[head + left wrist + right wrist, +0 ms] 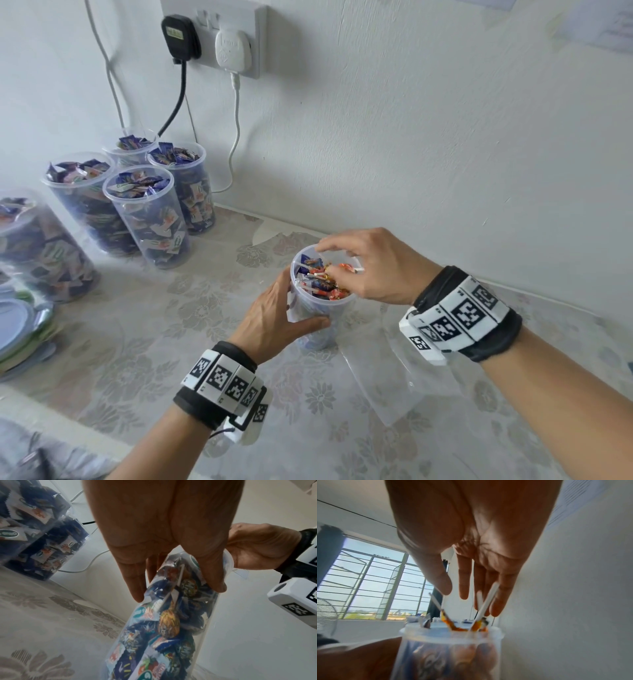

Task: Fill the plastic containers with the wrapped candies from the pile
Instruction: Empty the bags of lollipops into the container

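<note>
Head view, left hand (274,318) gripping container (310,315)

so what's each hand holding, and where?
Left hand grips the container round its side wall, below the rim. Right hand is over the mouth among lollipop sticks; any hold can't be told.

Head view high, angled down; wrist views close; all share container (322,308).

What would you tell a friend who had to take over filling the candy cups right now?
Left hand grips the side of the clear plastic cup standing on the flowered tablecloth.
Right hand is over its mouth, fingers among the white lollipop sticks.
Done: this cup is nearly full; four filled clear cups stand by the wall.
Left: settle the sticks inside. No loose pile is in view.
</note>
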A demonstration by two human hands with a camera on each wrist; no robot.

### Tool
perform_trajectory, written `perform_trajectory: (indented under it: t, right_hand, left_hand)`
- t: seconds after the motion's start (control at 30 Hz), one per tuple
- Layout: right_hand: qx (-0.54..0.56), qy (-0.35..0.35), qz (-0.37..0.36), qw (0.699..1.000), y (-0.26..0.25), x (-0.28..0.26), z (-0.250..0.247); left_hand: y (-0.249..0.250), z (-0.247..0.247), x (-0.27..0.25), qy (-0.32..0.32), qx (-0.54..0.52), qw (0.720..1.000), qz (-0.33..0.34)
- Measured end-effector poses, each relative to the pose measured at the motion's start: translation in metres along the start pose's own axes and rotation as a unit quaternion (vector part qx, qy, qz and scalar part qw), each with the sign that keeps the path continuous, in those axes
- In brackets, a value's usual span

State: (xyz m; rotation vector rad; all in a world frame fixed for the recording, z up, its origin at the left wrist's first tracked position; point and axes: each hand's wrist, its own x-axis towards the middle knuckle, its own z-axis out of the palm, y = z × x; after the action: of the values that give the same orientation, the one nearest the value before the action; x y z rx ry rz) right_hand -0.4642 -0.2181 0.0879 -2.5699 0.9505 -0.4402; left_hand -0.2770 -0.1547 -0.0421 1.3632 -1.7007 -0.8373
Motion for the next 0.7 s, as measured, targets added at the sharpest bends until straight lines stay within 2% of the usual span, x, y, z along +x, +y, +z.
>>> perform_trajectory:
  t: [0.07, 0.17, 0.23, 0.3, 0.43, 0.5, 0.6, 0.7]
  right_hand:
    - [-0.023, 0.019, 0.027, 0.999, 0.007, -0.008, -0.01]
    - [-0.057, -0.053, 0.105, 0.991, 0.017, -0.021, -0.019]
    - [-0.024, -0.07, 0.131, 0.989, 0.02, -0.027, -0.017]
    - [-0.003, -0.038, 0.124, 0.992, 0.017, -0.03, -0.009]
    - [-0.047, 0.056, 0.067, 0.995, 0.005, -0.031, 0.008]
    - [-0.026, 0.079, 0.056, 0.995, 0.0, -0.029, 0.013]
    - [-0.022, 0.056, 0.04, 0.997, -0.011, -0.022, 0.018]
    - [-0.066, -0.001, 0.035, 0.997, -0.02, -0.01, 0.021]
  left_hand:
    - [-0.001, 0.0, 0.0, -0.004, 0.005, 1.0, -0.005]
    - [0.0, -0.001, 0.0, -0.008, 0.007, 1.0, -0.006]
    - [0.0, 0.0, 0.0, -0.01, 0.008, 1.0, -0.008]
    - [0.0, 0.0, 0.0, -0.011, 0.009, 1.0, -0.011]
    - [0.001, -0.001, 0.0, -0.015, 0.015, 1.0, -0.019]
    - [0.001, -0.001, 0.0, -0.015, 0.012, 1.0, -0.022]
    - [0.001, -0.001, 0.0, -0.012, 0.011, 1.0, -0.018]
    - [0.002, -0.001, 0.0, -0.009, 0.002, 1.0, -0.021]
